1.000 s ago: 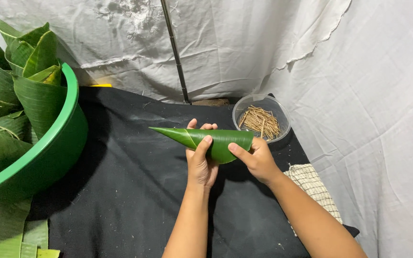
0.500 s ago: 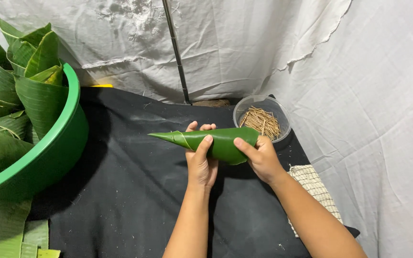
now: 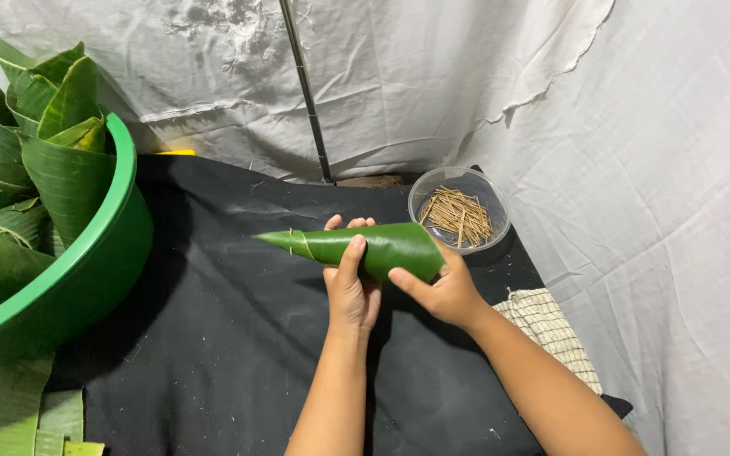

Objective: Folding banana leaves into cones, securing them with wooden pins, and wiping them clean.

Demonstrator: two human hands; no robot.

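Observation:
A green banana-leaf cone (image 3: 382, 245) lies sideways in both my hands above a black cloth (image 3: 213, 338), its pointed tip aimed left. My left hand (image 3: 350, 283) wraps around the cone's middle, thumb on top. At the cone's wide end my right hand (image 3: 443, 291) grips it, thumb pressed against the leaf. Just behind the right hand stands a clear round bowl (image 3: 460, 215) of thin wooden sticks.
A large green plastic basin (image 3: 86, 270) at the left holds several rolled leaf cones (image 3: 52, 152). Flat leaf pieces (image 3: 10, 414) lie at the bottom left. A striped woven cloth (image 3: 551, 333) sits right of my right arm. White sheeting and a dark pole (image 3: 306, 93) back the scene.
The cone has tilted slightly so its wide end sits lower, and my right hand has shifted its grip at that end. My left hand stays in place.

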